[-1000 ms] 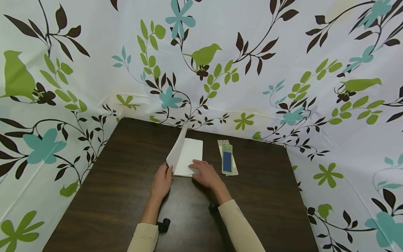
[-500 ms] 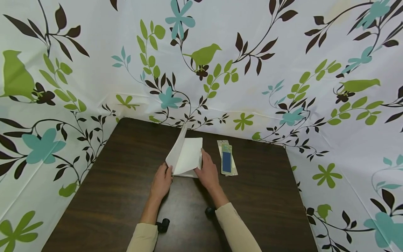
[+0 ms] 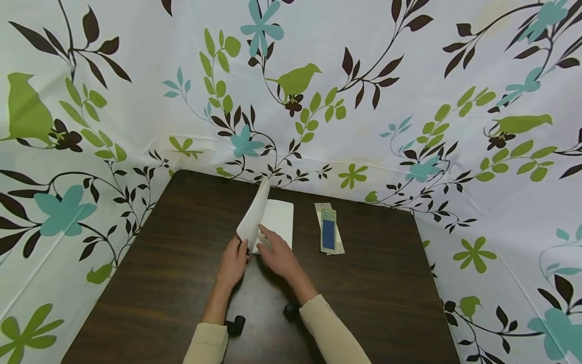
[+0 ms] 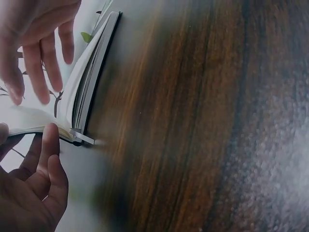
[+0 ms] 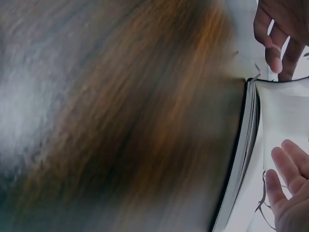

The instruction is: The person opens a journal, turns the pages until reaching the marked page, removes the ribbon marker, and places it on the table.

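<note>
An open notebook (image 3: 283, 220) with white pages and a dark cover lies on the table, its left side raised at a slant. My left hand (image 3: 233, 264) grips that raised side by its lower edge; in the left wrist view, fingers of the left hand (image 4: 36, 188) lie under the cover. Over the pages near the fold is my right hand (image 3: 279, 257), fingers spread and holding nothing. The right wrist view shows the right hand (image 5: 292, 193) above a white page with its fingers extended. A thin pale ribbon (image 4: 83, 137) sticks out at the spine's end.
Right of the notebook, a flat green packet with a blue panel (image 3: 328, 234) lies over a pale patterned card (image 3: 340, 247). The dark wooden table (image 3: 382, 283) meets white cloth (image 3: 309, 151) printed with leaves, birds and flowers along its back and sides.
My right hand lifted a page at the right edge, then moved left to the fold as that page turned over. The left hand keeps its grip on the raised side.
</note>
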A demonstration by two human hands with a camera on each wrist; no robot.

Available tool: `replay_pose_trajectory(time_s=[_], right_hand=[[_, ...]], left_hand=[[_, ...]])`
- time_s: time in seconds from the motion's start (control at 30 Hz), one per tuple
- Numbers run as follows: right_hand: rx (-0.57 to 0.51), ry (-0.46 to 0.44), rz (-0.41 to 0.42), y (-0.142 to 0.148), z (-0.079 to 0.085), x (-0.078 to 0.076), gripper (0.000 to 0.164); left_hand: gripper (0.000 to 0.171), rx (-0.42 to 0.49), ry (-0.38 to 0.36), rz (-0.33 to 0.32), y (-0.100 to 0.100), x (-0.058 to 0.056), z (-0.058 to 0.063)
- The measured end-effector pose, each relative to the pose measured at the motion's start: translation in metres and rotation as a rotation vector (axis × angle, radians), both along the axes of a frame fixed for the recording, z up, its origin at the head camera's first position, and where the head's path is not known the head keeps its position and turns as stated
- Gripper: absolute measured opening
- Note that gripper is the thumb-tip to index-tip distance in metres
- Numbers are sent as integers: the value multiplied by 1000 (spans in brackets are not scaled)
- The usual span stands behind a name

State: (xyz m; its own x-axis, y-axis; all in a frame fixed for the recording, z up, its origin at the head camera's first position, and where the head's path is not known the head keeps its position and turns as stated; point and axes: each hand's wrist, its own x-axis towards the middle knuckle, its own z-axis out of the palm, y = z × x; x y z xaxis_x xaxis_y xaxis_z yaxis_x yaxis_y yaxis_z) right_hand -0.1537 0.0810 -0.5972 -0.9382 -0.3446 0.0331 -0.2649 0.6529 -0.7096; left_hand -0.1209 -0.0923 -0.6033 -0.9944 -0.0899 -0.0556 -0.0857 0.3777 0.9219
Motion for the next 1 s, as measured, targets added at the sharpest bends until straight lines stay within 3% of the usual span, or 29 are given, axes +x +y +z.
replay_pose_trajectory(time_s=[0.2,0.47,0.67,0.77,0.9,1.0], right_hand=[[17,62,90,-5,3,1,54],[31,100,127,-8,6,4,52],[72,120,126,-7,4,6,54],[83,127,128,-7,3,7,55],[100,137,157,-4,4,7,54],[137,140,161,2,5,4,54]], left_hand=[[33,27,24,-5,-1,1,-1],[32,87,25,-25,-2,3,0],[33,53,10,-16,-3,4,1],[31,42,13,7,-2,4,2],[30,14,35,87,-1,3,2],[35,-53,45,124,1,2,2]])
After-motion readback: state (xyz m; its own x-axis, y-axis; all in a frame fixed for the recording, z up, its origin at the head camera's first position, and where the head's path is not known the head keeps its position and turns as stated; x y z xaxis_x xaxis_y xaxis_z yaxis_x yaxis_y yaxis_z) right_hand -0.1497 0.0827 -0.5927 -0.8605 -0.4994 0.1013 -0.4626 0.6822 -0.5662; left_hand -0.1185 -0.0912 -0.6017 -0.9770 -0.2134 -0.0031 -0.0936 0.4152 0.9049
